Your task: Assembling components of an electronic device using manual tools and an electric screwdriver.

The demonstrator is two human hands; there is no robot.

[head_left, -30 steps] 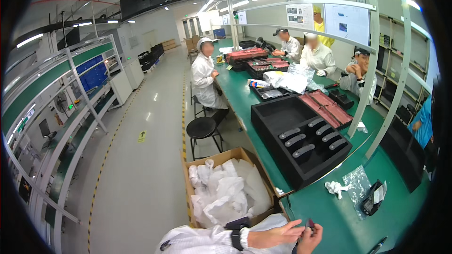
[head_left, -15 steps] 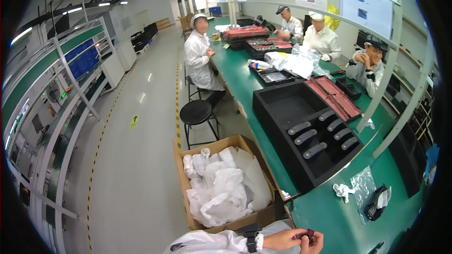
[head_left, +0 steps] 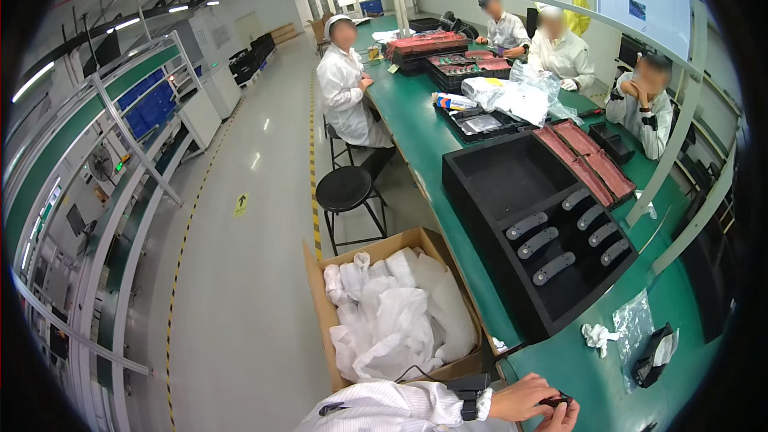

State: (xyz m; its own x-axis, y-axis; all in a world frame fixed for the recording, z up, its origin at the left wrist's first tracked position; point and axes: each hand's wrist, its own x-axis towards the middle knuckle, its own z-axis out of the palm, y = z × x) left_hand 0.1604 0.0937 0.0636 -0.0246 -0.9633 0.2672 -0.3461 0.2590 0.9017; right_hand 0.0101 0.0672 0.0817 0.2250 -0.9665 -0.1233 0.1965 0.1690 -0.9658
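Observation:
Low in the head view, my left hand [head_left: 520,398] reaches over the front of the green table [head_left: 524,362], with its fingertips closed on a small dark piece [head_left: 555,402]. My right hand [head_left: 562,418], partly cut off by the lower edge, pinches the same piece from the other side. The fingers cover most of it, so its kind does not show. Beyond the hands lies a large black foam tray [head_left: 512,176], several grey curved parts [head_left: 554,269] lying in its slots. To the right of the hands are a crumpled white cloth [head_left: 598,338], a clear plastic bag [head_left: 632,322] and a black pouch-like item [head_left: 656,356].
An open cardboard box [head_left: 318,292] of white wrapping [head_left: 392,320] stands left of the table. Behind it is a black stool [head_left: 344,189]. Red-lined trays [head_left: 580,162] and plastic bags [head_left: 512,96] lie farther along the table. Several people in white coats sit around it. A metal post [head_left: 680,152] rises at right.
The view has turned slightly, shifting the scene to the right. Both hands have moved a little right and up in the picture, still holding the small dark piece.

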